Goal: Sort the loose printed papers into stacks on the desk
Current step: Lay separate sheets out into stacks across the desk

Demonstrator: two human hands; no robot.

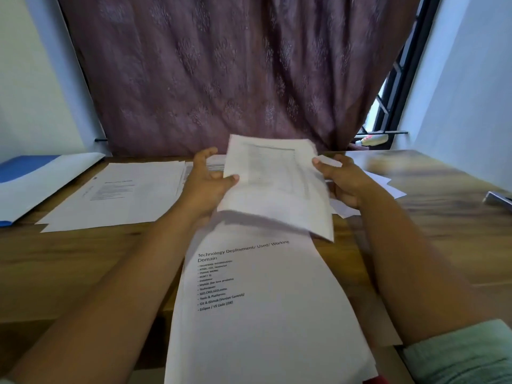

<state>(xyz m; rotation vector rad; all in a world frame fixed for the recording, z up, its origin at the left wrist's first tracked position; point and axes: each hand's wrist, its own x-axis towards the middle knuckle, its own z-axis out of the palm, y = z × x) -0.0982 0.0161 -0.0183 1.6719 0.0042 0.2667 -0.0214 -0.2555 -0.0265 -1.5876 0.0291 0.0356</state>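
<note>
A: What are the hands doing?

B: Both are on one sheet of paper [274, 184] lifted above the desk [91, 261], in the middle of the view. The left hand [206, 187] pinches its left edge, thumb on top at about 9 o'clock of the sheet, fingers behind. The right hand [343, 181] is at the sheet's right edge, around 3 o'clock, thumb against the edge; its fingers curl underneath, so I cannot tell how firmly it grips.

A: Is the sheet flat?

B: No. It tilts, with the far edge raised and the near edge drooping and blurred. Faint table-like print shows on it.

A: Where are the other papers?

B: A thick stack [266, 314] lies at 6 o'clock, running toward the viewer under the lifted sheet. Its top page is headed "Technology Deployment/ Used/ Working Domain" with a bulleted list below. A second pile [119, 192] sits at 10 o'clock, well apart from the first, its sheets slightly fanned. A few loose sheets [388, 187] lie at 2 o'clock, behind the right hand.

A: Anything else on the desk?

B: A blue and white folder [30, 184] at 9 o'clock, just left of the second pile. A maroon patterned curtain [221, 70] hangs at 12 o'clock.
</note>
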